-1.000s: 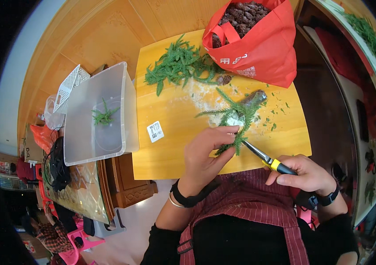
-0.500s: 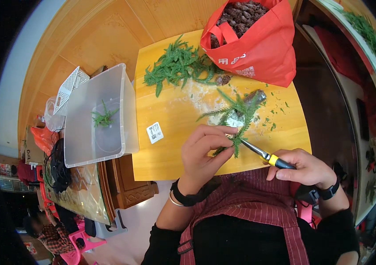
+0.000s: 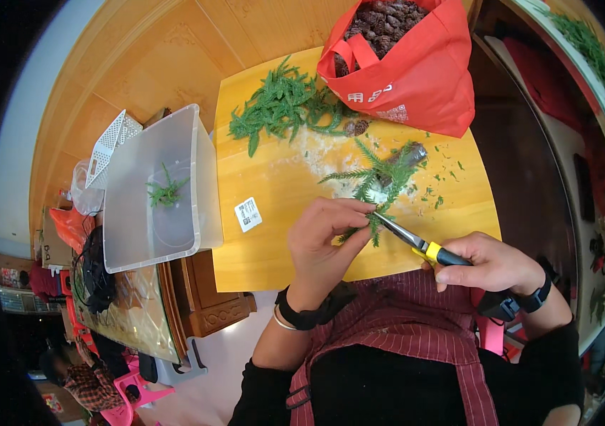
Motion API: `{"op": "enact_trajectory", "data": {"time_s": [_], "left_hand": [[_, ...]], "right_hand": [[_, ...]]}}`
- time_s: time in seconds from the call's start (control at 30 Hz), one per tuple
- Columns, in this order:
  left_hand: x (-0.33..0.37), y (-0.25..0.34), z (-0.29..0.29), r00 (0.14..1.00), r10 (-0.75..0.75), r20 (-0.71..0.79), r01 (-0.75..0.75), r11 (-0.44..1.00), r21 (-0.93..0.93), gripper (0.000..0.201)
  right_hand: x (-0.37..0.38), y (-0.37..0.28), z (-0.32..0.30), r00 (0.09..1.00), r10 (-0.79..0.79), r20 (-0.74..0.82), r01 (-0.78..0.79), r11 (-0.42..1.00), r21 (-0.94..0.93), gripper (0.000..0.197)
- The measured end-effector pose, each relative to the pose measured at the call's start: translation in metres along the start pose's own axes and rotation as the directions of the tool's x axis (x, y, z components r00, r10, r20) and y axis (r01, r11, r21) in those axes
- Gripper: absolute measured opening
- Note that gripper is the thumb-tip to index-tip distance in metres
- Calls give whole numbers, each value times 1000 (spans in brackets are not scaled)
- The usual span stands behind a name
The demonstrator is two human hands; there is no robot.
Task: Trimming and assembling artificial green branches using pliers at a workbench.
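Over the near part of the yellow table [image 3: 260,263], my left hand [image 3: 327,234] pinches the base of a green artificial pine sprig [image 3: 372,186] with several spread needle branches. My right hand [image 3: 483,263] is closed around the black and yellow handles of long-nose pliers [image 3: 416,240]. The pliers' metal jaws reach the sprig's base beside my left fingertips; whether they grip it cannot be made out. Behind the sprig lies a dark roll with a shiny end [image 3: 413,153], partly covered by the needles. A brown pine cone [image 3: 356,128] rests farther back.
A pile of green sprigs [image 3: 285,103] lies at the back left. A red bag [image 3: 416,78] full of pine cones [image 3: 386,27] stands at the back right. Left of the table is a translucent bin [image 3: 199,184] holding one small sprig [image 3: 166,190]. A white label [image 3: 248,214] lies nearby.
The pliers have shifted left and up, so their jaws now reach the sprig's base by my left fingers. My right hand has turned slightly with them. The left hand stays nearly in place.
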State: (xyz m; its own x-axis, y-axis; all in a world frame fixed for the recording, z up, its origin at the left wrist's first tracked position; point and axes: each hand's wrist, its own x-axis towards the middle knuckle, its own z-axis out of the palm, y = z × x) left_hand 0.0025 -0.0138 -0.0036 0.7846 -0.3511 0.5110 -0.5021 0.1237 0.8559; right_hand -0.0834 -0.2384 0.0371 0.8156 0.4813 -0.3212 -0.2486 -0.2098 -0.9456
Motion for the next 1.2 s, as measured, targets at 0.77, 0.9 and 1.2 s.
{"op": "enact_trajectory", "data": {"time_s": [0.77, 0.9, 1.2], "left_hand": [[-3, -1, 4, 984, -176, -13, 171, 969, -177, 18], [-5, -1, 4, 970, -242, -7, 232, 936, -266, 16], [-1, 6, 9, 982, -185, -31, 170, 946, -276, 17]], "right_hand": [[-4, -11, 1, 991, 26, -131, -69, 938, -339, 22], [-5, -13, 3, 988, -66, -142, 0, 905, -425, 26], [-5, -11, -3, 995, 95, -42, -102, 973, -206, 28]]}}
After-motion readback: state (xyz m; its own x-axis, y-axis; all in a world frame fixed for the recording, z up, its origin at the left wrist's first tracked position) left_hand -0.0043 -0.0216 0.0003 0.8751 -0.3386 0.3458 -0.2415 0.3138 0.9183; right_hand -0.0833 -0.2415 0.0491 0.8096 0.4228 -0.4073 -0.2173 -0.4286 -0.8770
